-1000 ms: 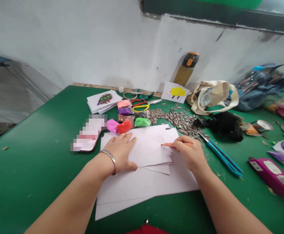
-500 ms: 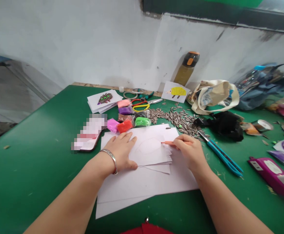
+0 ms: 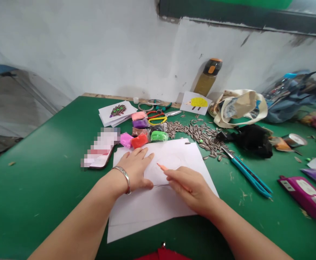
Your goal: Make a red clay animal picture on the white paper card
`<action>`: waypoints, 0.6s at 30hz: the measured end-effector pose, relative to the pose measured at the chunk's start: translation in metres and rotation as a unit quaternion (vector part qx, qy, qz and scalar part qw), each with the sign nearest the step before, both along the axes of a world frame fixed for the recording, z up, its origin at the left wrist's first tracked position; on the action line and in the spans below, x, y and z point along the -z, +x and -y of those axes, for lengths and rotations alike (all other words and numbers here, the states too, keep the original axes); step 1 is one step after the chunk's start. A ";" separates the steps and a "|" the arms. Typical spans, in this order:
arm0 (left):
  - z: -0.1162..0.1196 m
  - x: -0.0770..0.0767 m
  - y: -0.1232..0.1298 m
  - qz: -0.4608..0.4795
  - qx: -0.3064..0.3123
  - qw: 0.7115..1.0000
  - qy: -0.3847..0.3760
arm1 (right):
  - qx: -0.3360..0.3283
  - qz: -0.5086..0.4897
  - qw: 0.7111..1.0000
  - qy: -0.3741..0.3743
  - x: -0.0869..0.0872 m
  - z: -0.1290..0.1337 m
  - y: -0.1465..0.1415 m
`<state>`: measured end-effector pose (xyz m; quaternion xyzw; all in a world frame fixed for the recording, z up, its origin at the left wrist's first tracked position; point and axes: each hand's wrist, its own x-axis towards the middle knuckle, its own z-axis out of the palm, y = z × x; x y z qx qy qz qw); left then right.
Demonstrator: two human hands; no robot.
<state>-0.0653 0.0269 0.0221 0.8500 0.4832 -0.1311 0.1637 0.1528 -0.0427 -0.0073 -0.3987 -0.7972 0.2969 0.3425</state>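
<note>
My left hand (image 3: 136, 169) lies flat on a stack of white paper (image 3: 136, 209), its fingers spread and a silver bracelet at the wrist. Between the thumb and fingers of my right hand (image 3: 189, 187) is an orange pencil (image 3: 161, 167), its tip on the top sheet at the left side of a faint pencil-drawn oval (image 3: 171, 159). Part of the sheet is hidden under my right hand.
Behind the paper are coloured clay packets (image 3: 139, 141), scissors (image 3: 158, 120) and scattered sunflower seeds (image 3: 201, 133). A phone (image 3: 100, 151) lies left; a blue cutter (image 3: 250, 177) and purple box (image 3: 304, 195) lie right. A bottle (image 3: 206, 77) stands by the wall.
My right hand has moved left and nearer to me with the pencil, from the oval's right side to its left. My left hand stays in place on the paper.
</note>
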 end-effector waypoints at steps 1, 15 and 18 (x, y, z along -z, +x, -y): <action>0.000 0.000 0.000 -0.002 -0.002 1.000 -0.003 | -0.027 0.023 0.999 0.026 0.001 0.002 -0.002; -0.001 0.001 -0.002 0.003 0.005 1.000 -0.007 | -0.118 0.155 0.980 0.042 -0.012 0.008 -0.008; -0.002 -0.001 -0.004 0.010 0.009 1.000 -0.007 | -0.132 0.173 0.975 0.051 -0.014 0.010 -0.011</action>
